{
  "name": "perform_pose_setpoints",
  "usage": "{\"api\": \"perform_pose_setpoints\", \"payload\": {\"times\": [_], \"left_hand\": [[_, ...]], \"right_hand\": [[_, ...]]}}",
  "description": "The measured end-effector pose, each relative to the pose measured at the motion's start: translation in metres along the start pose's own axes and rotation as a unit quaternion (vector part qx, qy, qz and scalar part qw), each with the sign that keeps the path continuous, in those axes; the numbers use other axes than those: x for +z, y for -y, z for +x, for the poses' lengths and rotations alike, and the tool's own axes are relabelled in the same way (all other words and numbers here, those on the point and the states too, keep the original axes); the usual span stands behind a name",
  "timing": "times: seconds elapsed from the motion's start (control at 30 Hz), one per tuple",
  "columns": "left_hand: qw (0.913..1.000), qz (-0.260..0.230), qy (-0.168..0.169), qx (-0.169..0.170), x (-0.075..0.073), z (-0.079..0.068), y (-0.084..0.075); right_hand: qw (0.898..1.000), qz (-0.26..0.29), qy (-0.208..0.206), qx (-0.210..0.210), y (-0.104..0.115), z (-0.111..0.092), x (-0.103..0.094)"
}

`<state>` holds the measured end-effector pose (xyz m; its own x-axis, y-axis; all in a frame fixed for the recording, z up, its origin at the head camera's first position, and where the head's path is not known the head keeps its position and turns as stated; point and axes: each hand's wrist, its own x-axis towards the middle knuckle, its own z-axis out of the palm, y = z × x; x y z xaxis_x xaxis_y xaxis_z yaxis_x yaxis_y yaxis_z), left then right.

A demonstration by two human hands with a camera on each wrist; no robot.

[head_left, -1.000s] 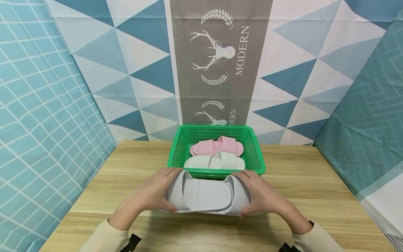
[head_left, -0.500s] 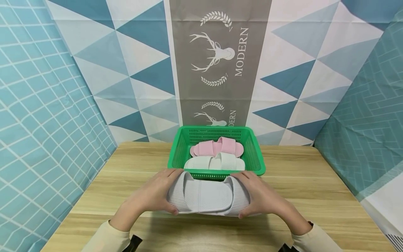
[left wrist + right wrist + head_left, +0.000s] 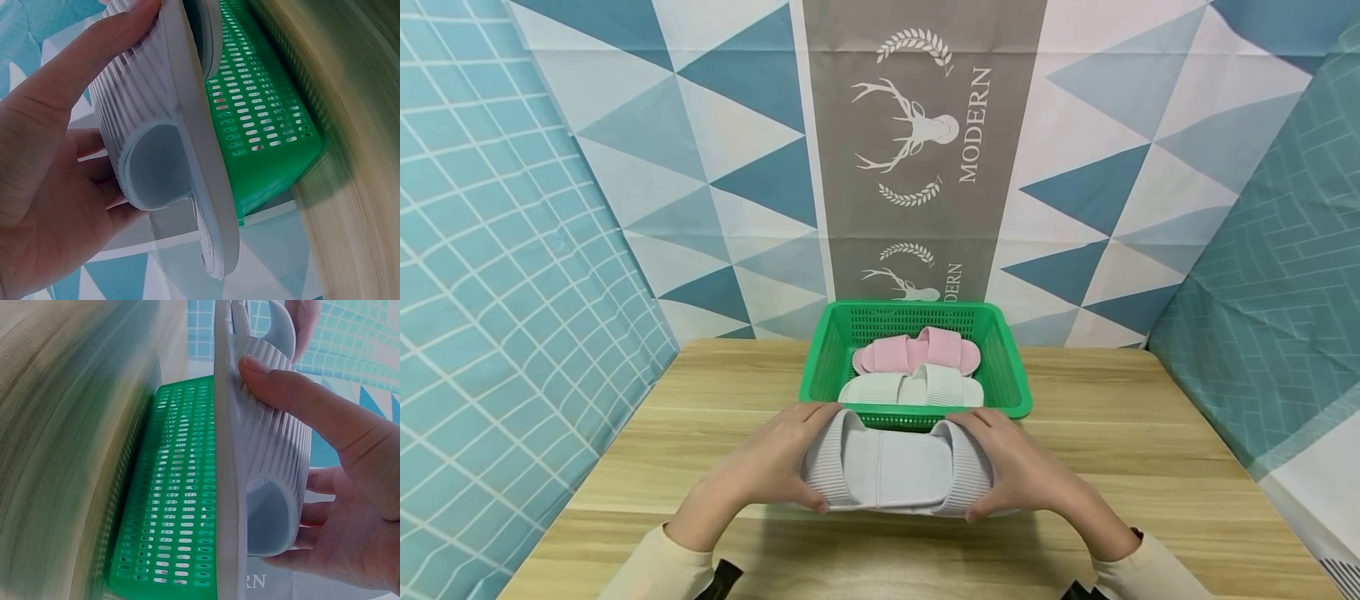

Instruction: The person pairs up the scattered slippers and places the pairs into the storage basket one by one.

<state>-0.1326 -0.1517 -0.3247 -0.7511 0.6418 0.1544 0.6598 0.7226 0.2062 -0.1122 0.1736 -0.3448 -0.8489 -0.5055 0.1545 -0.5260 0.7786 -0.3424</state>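
Note:
A pair of light grey slippers (image 3: 913,469) is held sideways in front of the green basket (image 3: 917,410), above the table, with their soles overlapping in the middle. My left hand (image 3: 775,458) grips the ribbed strap of the left slipper (image 3: 134,81), thumb on the near side and fingers over the far side. In the same way my right hand (image 3: 1030,462) holds the right slipper (image 3: 275,419) by its ribbed strap. Inside the basket lie a pink pair of slippers (image 3: 891,353) at the back and a white pair (image 3: 880,387) nearer the front.
The wooden table (image 3: 715,392) runs under the basket back to a patterned wall cloth (image 3: 925,167). Blue tile-print sheets flank it, one on the left (image 3: 497,275) and one on the right (image 3: 1277,258).
Both hands have come slightly closer together, so the grey slippers overlap a little more. The head view has shifted slightly; the basket and its slippers stay put.

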Motion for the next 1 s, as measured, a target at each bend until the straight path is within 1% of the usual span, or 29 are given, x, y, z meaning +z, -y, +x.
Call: {"api": "perform_pose_setpoints", "payload": {"times": [0.7, 1.0], "left_hand": [[1.0, 0.0, 0.007, 0.001, 0.0008, 0.005, -0.0063], [0.9999, 0.006, 0.004, 0.009, 0.0035, 0.0058, -0.0063]], "right_hand": [[1.0, 0.005, 0.002, 0.002, 0.0012, 0.0007, 0.0007], [1.0, 0.002, -0.001, -0.004, 0.0024, 0.0011, 0.0021]]}}
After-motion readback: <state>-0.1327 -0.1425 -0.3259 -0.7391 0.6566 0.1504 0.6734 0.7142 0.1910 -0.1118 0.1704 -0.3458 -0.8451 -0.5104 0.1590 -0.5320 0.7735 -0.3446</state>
